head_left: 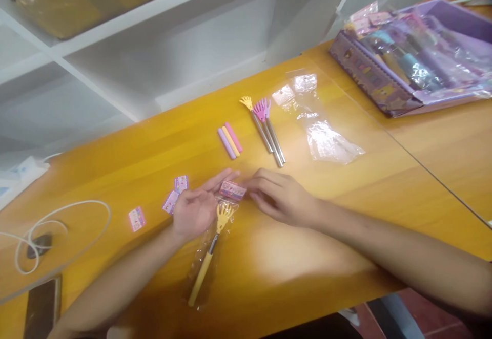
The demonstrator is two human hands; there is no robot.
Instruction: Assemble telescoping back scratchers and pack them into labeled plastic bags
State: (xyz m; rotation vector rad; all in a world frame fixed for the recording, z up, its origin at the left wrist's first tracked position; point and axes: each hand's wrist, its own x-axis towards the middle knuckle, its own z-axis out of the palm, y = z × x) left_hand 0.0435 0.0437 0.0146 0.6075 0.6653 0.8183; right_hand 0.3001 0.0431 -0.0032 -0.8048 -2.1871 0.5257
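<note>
A yellow back scratcher [208, 257] lies inside a clear plastic bag in front of me, its hand-shaped head pointing away. At the bag's top is a pink printed card [232, 190]. My left hand [196, 210] is beside the card, palm up, with its fingers stretched out behind it. Bent fingers of my right hand [282, 195] meet at the card's right edge, seemingly pinching it; blur softens the contact. Near my left hand are purple printed cards [170, 202] and a separate pink card [137, 218].
Beyond my hands lie coloured handle sleeves [229, 141], back scratcher heads on metal rods [266, 131] and clear bags [326, 134]. A purple display box [376, 80] of packed scratchers stands at right. A white cable [73, 206] and phone [43, 308] are at left.
</note>
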